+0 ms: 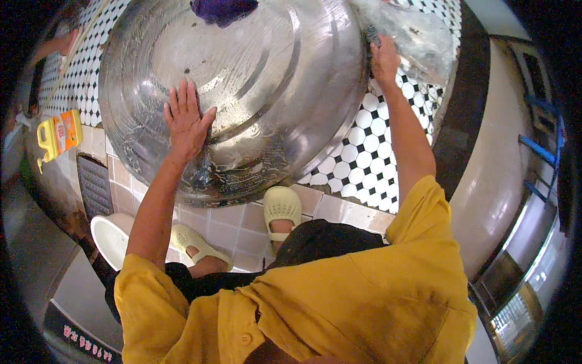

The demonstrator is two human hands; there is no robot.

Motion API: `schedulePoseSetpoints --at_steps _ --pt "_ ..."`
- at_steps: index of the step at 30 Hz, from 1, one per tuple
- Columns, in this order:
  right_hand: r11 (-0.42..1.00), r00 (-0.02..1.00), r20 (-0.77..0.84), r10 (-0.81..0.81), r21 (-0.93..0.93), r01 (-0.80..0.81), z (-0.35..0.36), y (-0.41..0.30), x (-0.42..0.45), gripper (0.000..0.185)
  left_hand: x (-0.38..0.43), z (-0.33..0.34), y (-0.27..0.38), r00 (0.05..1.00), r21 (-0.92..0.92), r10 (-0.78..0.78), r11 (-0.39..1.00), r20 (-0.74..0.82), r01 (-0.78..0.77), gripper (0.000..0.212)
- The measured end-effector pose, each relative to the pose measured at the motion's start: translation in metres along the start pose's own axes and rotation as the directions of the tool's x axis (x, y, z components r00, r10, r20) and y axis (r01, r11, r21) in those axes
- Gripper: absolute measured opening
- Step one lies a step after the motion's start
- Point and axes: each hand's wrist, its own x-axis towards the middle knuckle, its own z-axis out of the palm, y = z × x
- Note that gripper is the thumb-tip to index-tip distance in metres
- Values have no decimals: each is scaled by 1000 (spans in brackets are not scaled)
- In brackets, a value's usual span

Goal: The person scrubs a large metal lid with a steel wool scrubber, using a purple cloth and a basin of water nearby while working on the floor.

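A large round metal vessel [273, 91], perhaps an upturned wok or a lid, lies before me with its ringed, wet surface facing up. My left hand [187, 123] rests flat on that metal, fingers spread and nothing held. At the vessel's right rim, my right hand [386, 61] grips a grey scrubber [373, 35], which looks like steel wool; the fingers partly hide it. Touching or very near the rim, it may be pressed to the side; I cannot tell. A dark purple object [223, 11], perhaps a cloth, shows at the vessel's far part.
A yellow plastic jug [59, 134] with a pump stands left, near a dark drain grate [94, 184]. Close to my feet sits a white basin [109, 239]. Crumpled clear plastic [420, 41] lies at right on the tiled floor [363, 150]. Another person's hand [66, 43] appears at upper left.
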Motion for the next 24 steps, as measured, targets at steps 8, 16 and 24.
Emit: schedulePoseSetpoints --at_steps 8,16,24 --pt "868 948 191 253 -477 -135 -22 111 89 44 8 -4 6 997 -19 1 1000 82 1 83" --pt "936 928 -182 326 -77 -344 -24 47 3 43 13 -7 12 996 -12 -24 1000 81 25 87" --pt "994 993 90 -74 84 66 -57 -145 -72 46 3 -7 9 999 23 -40 999 31 39 80"
